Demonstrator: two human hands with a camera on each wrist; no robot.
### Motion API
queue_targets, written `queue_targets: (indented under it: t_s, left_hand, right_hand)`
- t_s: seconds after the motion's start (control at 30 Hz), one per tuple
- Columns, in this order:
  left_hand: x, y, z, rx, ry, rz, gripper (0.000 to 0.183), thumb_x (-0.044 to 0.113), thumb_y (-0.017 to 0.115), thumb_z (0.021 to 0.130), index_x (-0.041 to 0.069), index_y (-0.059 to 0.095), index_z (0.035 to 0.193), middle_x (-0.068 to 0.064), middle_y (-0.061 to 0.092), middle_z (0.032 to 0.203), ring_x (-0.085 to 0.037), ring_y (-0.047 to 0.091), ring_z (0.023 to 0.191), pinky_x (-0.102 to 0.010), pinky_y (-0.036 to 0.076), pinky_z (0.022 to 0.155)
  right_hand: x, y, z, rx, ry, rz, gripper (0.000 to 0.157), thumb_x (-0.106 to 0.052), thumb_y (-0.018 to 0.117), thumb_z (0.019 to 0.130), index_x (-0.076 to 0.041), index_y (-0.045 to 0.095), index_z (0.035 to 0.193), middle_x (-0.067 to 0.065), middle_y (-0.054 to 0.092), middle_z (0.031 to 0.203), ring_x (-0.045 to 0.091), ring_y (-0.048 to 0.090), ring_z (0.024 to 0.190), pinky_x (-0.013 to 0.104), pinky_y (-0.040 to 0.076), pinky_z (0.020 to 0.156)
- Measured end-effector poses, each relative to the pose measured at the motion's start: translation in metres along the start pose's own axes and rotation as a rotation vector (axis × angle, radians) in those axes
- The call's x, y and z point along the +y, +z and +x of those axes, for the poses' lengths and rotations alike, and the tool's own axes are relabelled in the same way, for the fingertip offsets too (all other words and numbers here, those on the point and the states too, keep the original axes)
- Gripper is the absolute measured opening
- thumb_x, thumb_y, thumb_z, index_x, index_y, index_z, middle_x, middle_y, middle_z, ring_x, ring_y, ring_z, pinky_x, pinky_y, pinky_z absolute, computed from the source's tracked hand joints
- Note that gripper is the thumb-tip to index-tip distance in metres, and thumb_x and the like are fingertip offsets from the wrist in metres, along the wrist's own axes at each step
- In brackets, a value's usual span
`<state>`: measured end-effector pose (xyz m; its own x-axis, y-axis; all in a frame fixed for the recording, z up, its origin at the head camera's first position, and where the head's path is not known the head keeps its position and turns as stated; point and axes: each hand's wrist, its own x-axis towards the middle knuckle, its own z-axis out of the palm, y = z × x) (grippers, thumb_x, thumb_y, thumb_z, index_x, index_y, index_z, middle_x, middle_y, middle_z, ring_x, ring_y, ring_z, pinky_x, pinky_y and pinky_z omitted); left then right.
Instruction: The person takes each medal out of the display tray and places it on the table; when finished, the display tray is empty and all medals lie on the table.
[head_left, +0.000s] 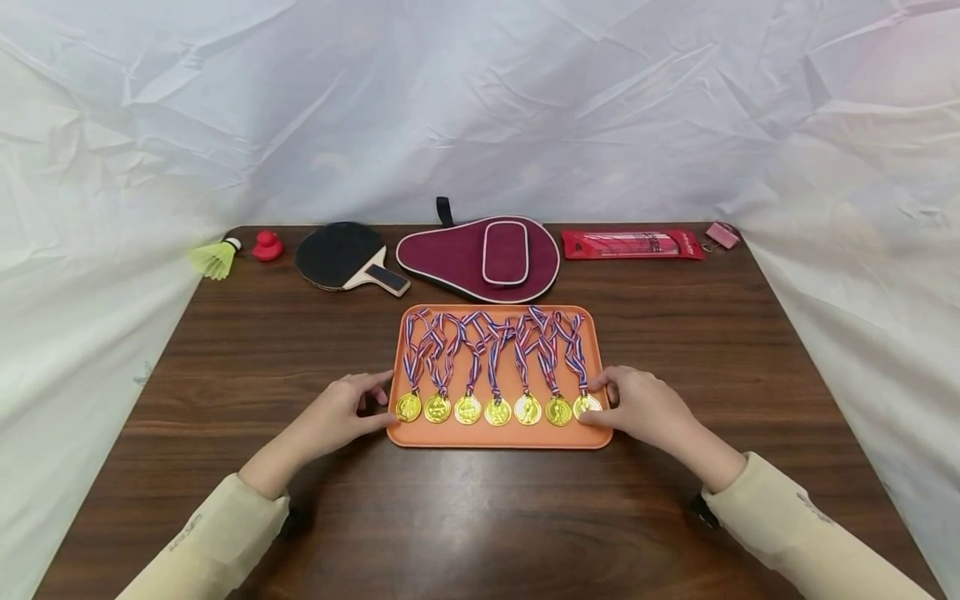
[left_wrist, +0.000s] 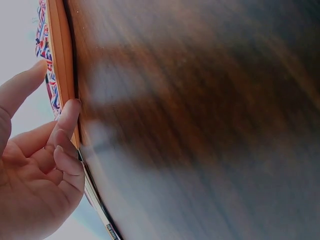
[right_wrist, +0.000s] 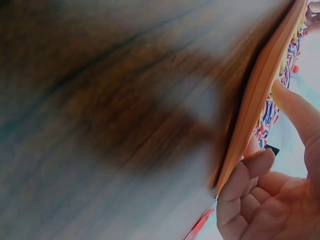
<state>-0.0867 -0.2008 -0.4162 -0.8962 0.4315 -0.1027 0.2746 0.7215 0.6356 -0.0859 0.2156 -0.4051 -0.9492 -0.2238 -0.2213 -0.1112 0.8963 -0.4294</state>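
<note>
An orange tray (head_left: 495,437) lies on the table with a row of gold medals (head_left: 498,412) near its front side. Striped red, white and blue ribbons (head_left: 470,367) stretch from them toward the back rim. At the tray's left side, my left hand (head_left: 341,408) grips the edge, thumb near the front corner. My right hand (head_left: 645,404) holds the opposite edge, its thumb reaching over the rim onto the rightmost medal. In both wrist views, the tray's outer wall (left_wrist: 61,50) (right_wrist: 257,95) sits between thumb and fingers; some fingertips are hidden behind it.
Along the table's back edge lie a yellow shuttlecock (head_left: 217,257), a red rubber duck (head_left: 267,246), a black table tennis paddle (head_left: 341,254), a maroon paddle case (head_left: 450,254), a red packet (head_left: 633,244) and a small pink item (head_left: 722,234). White cloth (head_left: 480,108) hangs behind.
</note>
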Motion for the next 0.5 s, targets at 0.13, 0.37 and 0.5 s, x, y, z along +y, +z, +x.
queue_targets:
  t_s: [0.13, 0.37, 0.5]
  left_hand:
    - [0.0003, 0.0007, 0.0001, 0.004, 0.001, 0.004, 0.067, 0.033, 0.073, 0.074, 0.006, 0.047, 0.129, 0.004, 0.055, 0.082, -0.014, 0.045, 0.065, -0.024, 0.037, 0.053]
    - [0.0005, 0.0023, 0.0008, -0.013, -0.013, -0.006, 0.069, 0.031, 0.073, 0.074, 0.004, 0.045, 0.131, 0.004, 0.055, 0.081, -0.014, 0.045, 0.063, -0.023, 0.036, 0.051]
    - [0.0004, 0.0024, 0.0015, -0.018, -0.012, -0.014, 0.07, 0.03, 0.074, 0.074, 0.003, 0.044, 0.131, 0.004, 0.055, 0.08, -0.013, 0.045, 0.061, -0.023, 0.035, 0.05]
  right_hand:
    - [-0.0005, 0.0018, 0.0026, -0.017, 0.025, -0.023, 0.057, -0.058, 0.072, 0.06, -0.014, 0.063, 0.095, 0.001, 0.047, 0.069, 0.017, 0.042, 0.063, 0.03, 0.031, 0.049]
    - [-0.0014, 0.0027, 0.0046, -0.011, 0.002, -0.005, 0.044, -0.052, 0.075, 0.061, -0.017, 0.062, 0.083, 0.0, 0.048, 0.07, 0.015, 0.043, 0.062, 0.029, 0.033, 0.049]
    - [-0.0017, 0.0022, 0.0045, 0.021, -0.021, 0.009, 0.034, -0.047, 0.076, 0.064, -0.02, 0.061, 0.078, -0.003, 0.049, 0.069, 0.013, 0.043, 0.06, 0.029, 0.034, 0.05]
